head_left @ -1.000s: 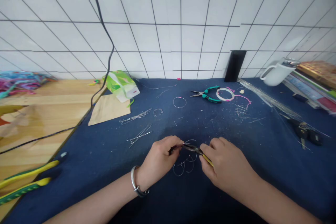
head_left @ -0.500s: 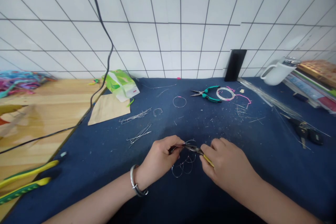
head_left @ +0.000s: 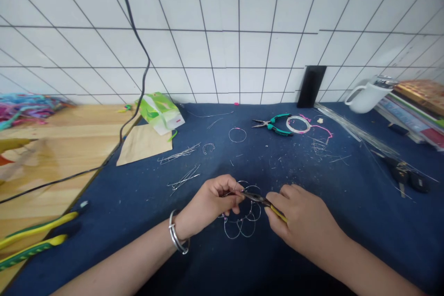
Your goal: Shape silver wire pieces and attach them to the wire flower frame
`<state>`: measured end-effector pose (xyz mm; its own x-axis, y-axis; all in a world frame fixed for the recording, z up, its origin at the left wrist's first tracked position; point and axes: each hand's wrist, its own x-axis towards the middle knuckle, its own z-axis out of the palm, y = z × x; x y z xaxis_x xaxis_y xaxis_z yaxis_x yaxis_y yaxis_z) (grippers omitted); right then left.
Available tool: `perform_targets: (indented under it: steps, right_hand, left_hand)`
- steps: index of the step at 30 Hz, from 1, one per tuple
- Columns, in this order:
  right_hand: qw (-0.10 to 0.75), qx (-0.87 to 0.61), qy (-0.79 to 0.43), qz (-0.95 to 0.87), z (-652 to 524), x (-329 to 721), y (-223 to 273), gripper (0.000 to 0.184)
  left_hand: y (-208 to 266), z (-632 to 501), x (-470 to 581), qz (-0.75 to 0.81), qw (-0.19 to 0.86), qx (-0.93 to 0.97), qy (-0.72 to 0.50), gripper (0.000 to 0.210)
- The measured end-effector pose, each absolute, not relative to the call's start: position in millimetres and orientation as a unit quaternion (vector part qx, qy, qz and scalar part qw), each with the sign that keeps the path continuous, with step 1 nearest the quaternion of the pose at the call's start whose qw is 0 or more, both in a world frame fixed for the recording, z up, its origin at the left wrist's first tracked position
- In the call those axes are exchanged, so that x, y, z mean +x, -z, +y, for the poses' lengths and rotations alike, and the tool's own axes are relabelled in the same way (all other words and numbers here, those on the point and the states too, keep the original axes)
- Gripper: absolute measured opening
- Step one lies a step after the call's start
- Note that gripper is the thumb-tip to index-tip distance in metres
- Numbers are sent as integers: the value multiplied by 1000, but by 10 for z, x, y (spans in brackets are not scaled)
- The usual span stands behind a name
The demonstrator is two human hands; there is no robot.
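My left hand (head_left: pixel 222 196) pinches a looped wire piece (head_left: pixel 239 236), thin and silvery with small pink spots where its petal-like loops join. Part of it is hidden behind the fingers. In my right hand (head_left: pixel 300 212) are needle-nose pliers (head_left: pixel 258 197) with yellow handles. Their dark jaws reach left to the wire at my left fingertips; whether they grip it I cannot tell. A single wire ring (head_left: pixel 237 135) with a pink spot lies farther back on the dark blue cloth (head_left: pixel 215 268).
Teal-handled pliers (head_left: pixel 272 125) and a white ring-shaped coil (head_left: pixel 298 124) lie behind my hands. Wire bundles (head_left: pixel 183 179) lie left, beside a brown paper piece (head_left: pixel 144 144). Long wires (head_left: pixel 357 129), keys (head_left: pixel 402 175) and a white mug (head_left: pixel 369 95) are at right. Yellow-green handles (head_left: pixel 38 236) lie left.
The looped wire piece has turned and shows more of its loops below my left hand. My left fingers have shifted slightly up; the pliers in my right hand have moved slightly right.
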<state>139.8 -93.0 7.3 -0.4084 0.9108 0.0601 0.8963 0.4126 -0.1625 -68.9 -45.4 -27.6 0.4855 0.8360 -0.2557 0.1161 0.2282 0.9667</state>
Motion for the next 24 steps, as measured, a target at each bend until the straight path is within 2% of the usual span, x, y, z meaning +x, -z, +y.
perform_targets:
  steps: [11, 24]
  right_hand:
    - [103, -533, -202, -815, -902, 1477, -140, 15]
    - [86, -544, -201, -810, -889, 1496, -146, 15]
  left_hand:
    - [336, -440, -733, 360, 732, 499, -293, 11]
    - [325, -414, -707, 394, 697, 504, -325, 16]
